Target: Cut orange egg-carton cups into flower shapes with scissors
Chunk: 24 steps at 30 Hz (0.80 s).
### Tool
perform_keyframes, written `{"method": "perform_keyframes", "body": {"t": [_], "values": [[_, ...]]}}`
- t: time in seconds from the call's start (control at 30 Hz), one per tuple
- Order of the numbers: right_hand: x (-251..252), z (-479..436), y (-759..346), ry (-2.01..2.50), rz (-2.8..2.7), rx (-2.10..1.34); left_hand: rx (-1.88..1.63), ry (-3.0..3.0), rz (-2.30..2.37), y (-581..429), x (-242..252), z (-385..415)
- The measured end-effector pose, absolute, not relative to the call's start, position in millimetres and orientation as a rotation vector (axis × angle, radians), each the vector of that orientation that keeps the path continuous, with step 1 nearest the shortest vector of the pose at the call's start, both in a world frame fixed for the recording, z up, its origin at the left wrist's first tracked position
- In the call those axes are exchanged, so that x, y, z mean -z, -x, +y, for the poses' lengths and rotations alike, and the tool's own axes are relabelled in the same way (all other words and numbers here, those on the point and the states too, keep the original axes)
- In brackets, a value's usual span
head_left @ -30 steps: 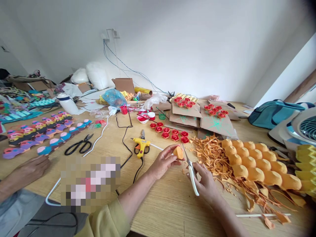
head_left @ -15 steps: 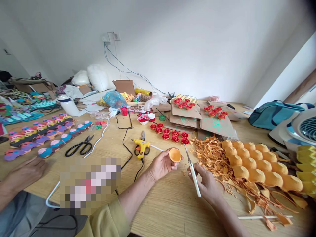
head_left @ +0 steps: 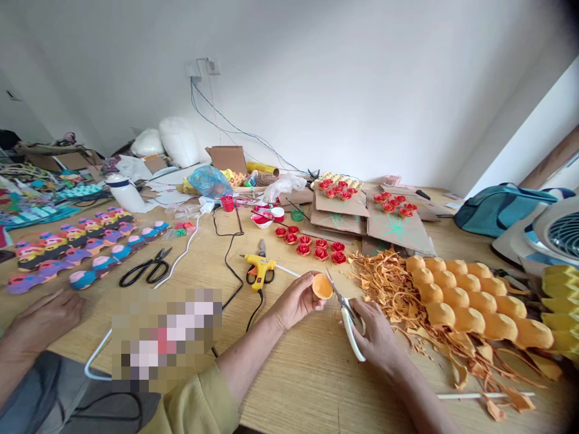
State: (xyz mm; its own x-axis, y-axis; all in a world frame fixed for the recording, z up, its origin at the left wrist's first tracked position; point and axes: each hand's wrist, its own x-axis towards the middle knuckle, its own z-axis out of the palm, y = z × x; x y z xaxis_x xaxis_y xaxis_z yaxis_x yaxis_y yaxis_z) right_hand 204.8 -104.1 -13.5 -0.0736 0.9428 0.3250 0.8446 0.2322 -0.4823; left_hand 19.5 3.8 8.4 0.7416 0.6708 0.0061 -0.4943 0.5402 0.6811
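Observation:
An orange egg-carton cup (head_left: 322, 286) is pinched by its side in my left hand (head_left: 296, 303), its hollow facing me. My right hand (head_left: 373, 331) grips white-handled scissors (head_left: 349, 322), whose blades point up beside the cup's right rim. Whether the blades touch the rim I cannot tell. Just beyond my hands lie several red paper roses (head_left: 321, 254). Orange trimmings (head_left: 389, 286) are heaped to the right of the scissors, against an orange egg tray (head_left: 474, 298).
A yellow glue gun (head_left: 259, 271) rests over another pair of scissors, its black cord trailing forward. Black-handled scissors (head_left: 151, 268) lie further left. Another person's hand (head_left: 45, 313) rests at the left edge. Cardboard sheets (head_left: 339, 218) carry more roses at the back.
The scissors have turned in my right hand, and their handles now show apart. Their blades have moved left, nearer the cup. My left hand has tilted the cup slightly.

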Motion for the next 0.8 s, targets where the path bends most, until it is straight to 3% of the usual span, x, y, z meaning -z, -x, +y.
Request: {"method": "perform_keyframes", "body": {"t": [0.8], "values": [[12.0,-105.3,-203.3,1.616,-1.962,-0.134,-0.644,-0.725,0.32,-20.1,-9.4,1.0]]}}
